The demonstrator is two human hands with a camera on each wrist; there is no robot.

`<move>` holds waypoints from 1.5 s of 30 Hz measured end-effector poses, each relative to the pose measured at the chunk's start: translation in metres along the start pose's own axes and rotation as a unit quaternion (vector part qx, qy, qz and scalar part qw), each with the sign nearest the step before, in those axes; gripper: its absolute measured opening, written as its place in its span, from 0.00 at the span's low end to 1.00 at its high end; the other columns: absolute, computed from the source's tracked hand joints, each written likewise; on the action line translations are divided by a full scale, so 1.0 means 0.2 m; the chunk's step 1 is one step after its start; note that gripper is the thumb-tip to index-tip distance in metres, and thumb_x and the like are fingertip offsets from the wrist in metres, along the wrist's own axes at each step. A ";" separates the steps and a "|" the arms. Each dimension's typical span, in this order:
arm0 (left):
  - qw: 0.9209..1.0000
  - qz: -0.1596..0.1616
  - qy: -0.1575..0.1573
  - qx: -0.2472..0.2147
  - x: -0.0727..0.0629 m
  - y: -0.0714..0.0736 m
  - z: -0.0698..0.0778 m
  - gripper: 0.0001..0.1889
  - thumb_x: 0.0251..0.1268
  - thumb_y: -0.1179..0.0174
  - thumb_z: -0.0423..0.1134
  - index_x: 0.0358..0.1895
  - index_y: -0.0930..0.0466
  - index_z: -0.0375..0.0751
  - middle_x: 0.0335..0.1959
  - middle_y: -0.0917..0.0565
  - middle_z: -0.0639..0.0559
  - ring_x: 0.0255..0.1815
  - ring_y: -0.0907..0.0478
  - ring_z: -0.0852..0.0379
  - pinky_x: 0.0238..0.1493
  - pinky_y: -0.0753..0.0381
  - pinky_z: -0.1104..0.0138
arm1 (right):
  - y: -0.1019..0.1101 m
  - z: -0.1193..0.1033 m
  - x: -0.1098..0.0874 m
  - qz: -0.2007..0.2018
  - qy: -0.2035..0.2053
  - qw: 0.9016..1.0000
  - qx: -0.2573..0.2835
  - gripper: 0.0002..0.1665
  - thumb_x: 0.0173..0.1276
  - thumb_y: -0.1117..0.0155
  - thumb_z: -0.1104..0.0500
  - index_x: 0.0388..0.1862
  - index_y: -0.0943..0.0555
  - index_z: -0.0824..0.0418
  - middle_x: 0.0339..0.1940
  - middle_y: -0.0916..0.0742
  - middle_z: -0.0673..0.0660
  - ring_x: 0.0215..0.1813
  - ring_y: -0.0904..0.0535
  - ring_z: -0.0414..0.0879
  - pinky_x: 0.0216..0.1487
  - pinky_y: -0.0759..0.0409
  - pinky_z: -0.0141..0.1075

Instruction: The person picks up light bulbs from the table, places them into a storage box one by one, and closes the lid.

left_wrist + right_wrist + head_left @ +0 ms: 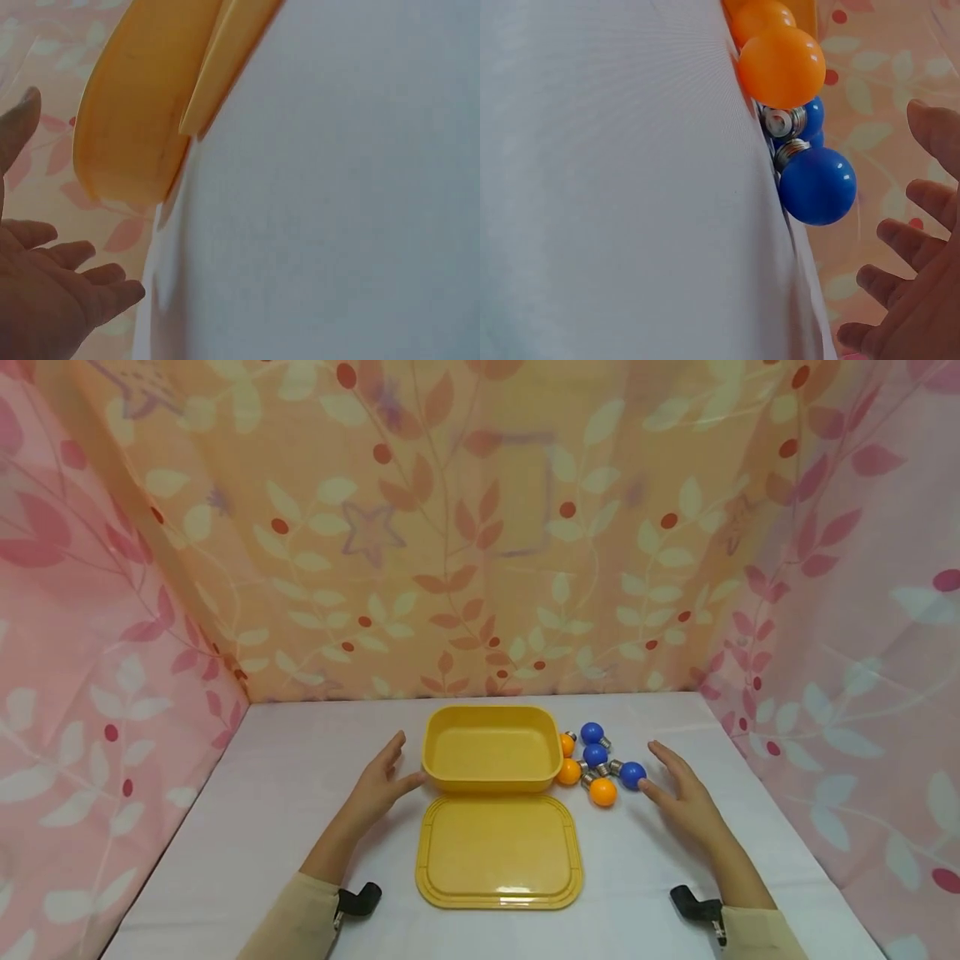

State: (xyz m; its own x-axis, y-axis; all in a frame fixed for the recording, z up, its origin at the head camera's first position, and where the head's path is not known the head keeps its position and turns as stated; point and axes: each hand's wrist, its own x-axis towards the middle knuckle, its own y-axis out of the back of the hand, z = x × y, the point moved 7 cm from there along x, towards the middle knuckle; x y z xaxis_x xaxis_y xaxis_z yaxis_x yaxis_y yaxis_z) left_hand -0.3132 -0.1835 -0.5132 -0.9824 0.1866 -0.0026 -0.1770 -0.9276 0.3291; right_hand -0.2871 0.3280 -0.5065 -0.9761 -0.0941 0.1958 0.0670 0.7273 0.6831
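A yellow plastic box (492, 750) stands uncovered on the table, and its flat yellow lid (498, 852) lies just in front of it. To the box's right is a cluster of small light bulbs with metal screw bases, some orange, such as the orange bulb (603, 792), some blue, such as the blue bulb (817, 186). My left hand (378, 789) is at the box's left side, fingers spread, holding nothing. Beside the nearest blue bulb is my right hand (686, 806), fingers extended and nothing in its grasp; in the right wrist view it appears apart from the bulbs.
A white cloth (300, 735) covers the table. Patterned fabric (465, 527) rises along the back edge, with pink floral fabric at the left and right sides. Black wrist-camera mounts (360, 900) are strapped to both wrists.
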 end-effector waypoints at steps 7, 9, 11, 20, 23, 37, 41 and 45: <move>0.999 0.002 -0.012 -0.034 0.01 -0.02 -0.02 0.45 0.66 0.29 0.46 0.81 0.43 0.44 0.82 0.40 0.45 0.82 0.44 0.41 0.79 0.41 0.47 | -0.05 0.07 -0.02 -0.013 -0.060 0.997 0.051 0.44 0.75 0.37 0.42 0.84 0.42 0.47 0.83 0.37 0.63 0.82 0.49 0.70 0.73 0.51 0.76; 0.999 -0.001 -0.013 -0.043 0.01 -0.03 -0.04 0.42 0.67 0.29 0.45 0.80 0.40 0.44 0.81 0.38 0.45 0.81 0.42 0.42 0.78 0.38 0.48 | -0.06 0.08 -0.02 -0.011 -0.061 0.997 0.056 0.44 0.74 0.36 0.41 0.83 0.40 0.47 0.83 0.36 0.61 0.82 0.48 0.69 0.73 0.50 0.75; 0.999 -0.004 -0.018 -0.050 0.01 -0.04 -0.04 0.41 0.67 0.29 0.45 0.80 0.39 0.44 0.80 0.35 0.46 0.80 0.40 0.44 0.78 0.37 0.50 | -0.07 0.09 -0.02 -0.007 -0.057 0.997 0.059 0.43 0.74 0.35 0.42 0.82 0.39 0.46 0.82 0.35 0.60 0.82 0.46 0.68 0.74 0.49 0.75; 0.999 0.021 -0.033 -0.028 0.01 -0.07 -0.01 0.38 0.67 0.29 0.43 0.78 0.35 0.45 0.78 0.32 0.49 0.79 0.37 0.46 0.77 0.35 0.50 | -0.10 0.12 0.02 -0.002 -0.024 0.999 0.040 0.39 0.73 0.33 0.44 0.78 0.32 0.52 0.78 0.28 0.62 0.79 0.39 0.67 0.74 0.43 0.71; 0.999 0.027 -0.037 -0.022 0.01 -0.07 -0.02 0.38 0.66 0.29 0.43 0.78 0.34 0.44 0.77 0.31 0.47 0.78 0.36 0.44 0.76 0.33 0.49 | -0.11 0.13 0.01 -0.007 -0.022 0.999 0.033 0.37 0.73 0.33 0.44 0.77 0.30 0.52 0.77 0.27 0.62 0.79 0.39 0.66 0.75 0.42 0.69; 0.998 0.041 -0.033 -0.032 -0.01 -0.10 -0.05 0.37 0.65 0.29 0.42 0.77 0.32 0.44 0.75 0.28 0.47 0.77 0.33 0.45 0.76 0.33 0.50 | -0.10 0.12 0.00 0.010 -0.018 0.999 -0.028 0.33 0.71 0.30 0.44 0.69 0.23 0.58 0.68 0.19 0.64 0.72 0.29 0.65 0.71 0.35 0.68; 0.998 0.043 -0.034 -0.036 0.00 -0.11 -0.05 0.37 0.65 0.29 0.43 0.77 0.32 0.44 0.75 0.28 0.48 0.76 0.32 0.45 0.76 0.33 0.50 | -0.07 0.11 0.01 0.012 -0.033 0.999 -0.032 0.34 0.70 0.30 0.41 0.68 0.22 0.56 0.66 0.19 0.65 0.71 0.30 0.66 0.71 0.35 0.69; 0.998 0.048 -0.036 -0.035 0.00 -0.10 -0.04 0.36 0.66 0.29 0.42 0.76 0.31 0.46 0.75 0.27 0.50 0.76 0.32 0.45 0.76 0.33 0.51 | -0.04 0.09 0.03 0.010 -0.046 0.998 -0.030 0.34 0.70 0.31 0.39 0.68 0.23 0.54 0.68 0.21 0.64 0.73 0.32 0.66 0.71 0.37 0.71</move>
State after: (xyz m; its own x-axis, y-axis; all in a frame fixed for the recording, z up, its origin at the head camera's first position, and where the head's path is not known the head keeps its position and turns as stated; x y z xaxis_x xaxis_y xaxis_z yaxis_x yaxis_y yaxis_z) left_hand -0.3110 -0.1670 -0.5277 -0.9887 0.1159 0.0951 -0.0879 -0.9620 0.2584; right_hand -0.2963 0.3338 -0.5224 -0.9890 -0.0154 0.1470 0.0966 0.6856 0.7215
